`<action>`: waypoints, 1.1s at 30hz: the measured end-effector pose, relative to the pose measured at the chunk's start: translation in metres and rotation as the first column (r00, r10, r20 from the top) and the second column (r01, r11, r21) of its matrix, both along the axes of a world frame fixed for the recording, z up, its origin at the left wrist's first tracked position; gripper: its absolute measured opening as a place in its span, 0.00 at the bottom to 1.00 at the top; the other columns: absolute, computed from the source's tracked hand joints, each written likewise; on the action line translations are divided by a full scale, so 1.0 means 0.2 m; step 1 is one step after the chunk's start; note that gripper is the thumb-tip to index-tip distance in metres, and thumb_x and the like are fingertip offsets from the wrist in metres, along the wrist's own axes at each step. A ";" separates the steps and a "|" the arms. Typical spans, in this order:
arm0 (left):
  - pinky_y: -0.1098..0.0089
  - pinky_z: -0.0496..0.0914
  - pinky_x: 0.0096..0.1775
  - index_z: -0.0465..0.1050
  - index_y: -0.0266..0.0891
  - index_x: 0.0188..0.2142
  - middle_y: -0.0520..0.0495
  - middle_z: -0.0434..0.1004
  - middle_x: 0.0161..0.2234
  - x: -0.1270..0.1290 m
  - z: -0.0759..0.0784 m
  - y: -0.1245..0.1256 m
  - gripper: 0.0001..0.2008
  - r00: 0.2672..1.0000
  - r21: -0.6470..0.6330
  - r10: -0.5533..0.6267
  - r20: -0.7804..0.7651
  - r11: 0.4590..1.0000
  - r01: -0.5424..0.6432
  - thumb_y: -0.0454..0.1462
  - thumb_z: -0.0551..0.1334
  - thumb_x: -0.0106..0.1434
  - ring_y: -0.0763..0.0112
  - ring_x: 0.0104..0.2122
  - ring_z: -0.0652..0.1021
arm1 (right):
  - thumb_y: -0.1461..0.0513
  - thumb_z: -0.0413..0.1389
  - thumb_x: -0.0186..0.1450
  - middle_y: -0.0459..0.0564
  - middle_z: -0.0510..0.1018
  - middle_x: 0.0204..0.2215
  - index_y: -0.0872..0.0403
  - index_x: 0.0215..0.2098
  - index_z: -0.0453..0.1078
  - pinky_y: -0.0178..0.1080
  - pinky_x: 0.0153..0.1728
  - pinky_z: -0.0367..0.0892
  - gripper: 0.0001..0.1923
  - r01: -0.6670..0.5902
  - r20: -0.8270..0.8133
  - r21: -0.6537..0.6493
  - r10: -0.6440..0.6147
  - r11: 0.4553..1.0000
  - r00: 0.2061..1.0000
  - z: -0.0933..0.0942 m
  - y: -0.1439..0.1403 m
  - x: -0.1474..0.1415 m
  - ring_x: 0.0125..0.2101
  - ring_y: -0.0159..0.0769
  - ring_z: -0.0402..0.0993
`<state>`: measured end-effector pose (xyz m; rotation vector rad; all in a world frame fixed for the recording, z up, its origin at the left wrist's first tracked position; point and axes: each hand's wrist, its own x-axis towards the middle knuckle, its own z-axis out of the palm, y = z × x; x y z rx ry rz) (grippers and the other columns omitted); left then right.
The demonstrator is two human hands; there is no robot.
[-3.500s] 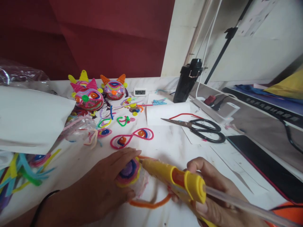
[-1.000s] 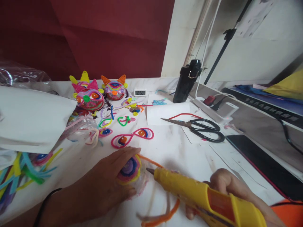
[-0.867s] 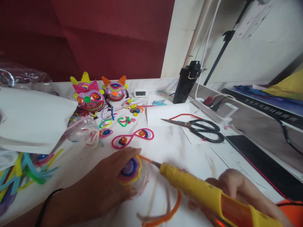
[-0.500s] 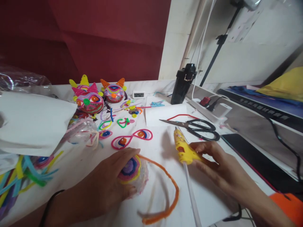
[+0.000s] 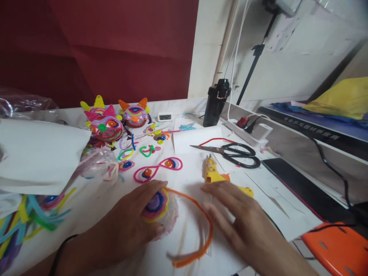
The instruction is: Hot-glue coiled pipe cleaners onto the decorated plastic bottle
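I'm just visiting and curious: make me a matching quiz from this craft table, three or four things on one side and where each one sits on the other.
Things:
1. glue gun
2. scissors
3. black bottle
4. spiral-covered ball

Places:
A. under the left hand
B. upright at the back, by the wall
C. lying on the table just beyond the right hand
D. lying on white paper, in front of the power strip

Pairs: 1-C, 2-D, 3-B, 4-A
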<state>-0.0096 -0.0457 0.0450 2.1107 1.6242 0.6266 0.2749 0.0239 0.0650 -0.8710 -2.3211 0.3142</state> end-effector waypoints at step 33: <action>0.61 0.63 0.68 0.73 0.51 0.58 0.48 0.67 0.67 0.01 0.03 0.05 0.16 0.935 0.203 -0.245 -0.258 0.932 0.300 0.45 0.63 0.73 0.56 0.66 0.68 | 0.78 0.48 0.63 0.38 0.69 0.11 0.58 0.31 0.73 0.38 0.10 0.58 0.16 0.172 -0.073 0.364 -0.156 0.915 0.985 -0.13 -0.29 -0.42 0.08 0.31 0.67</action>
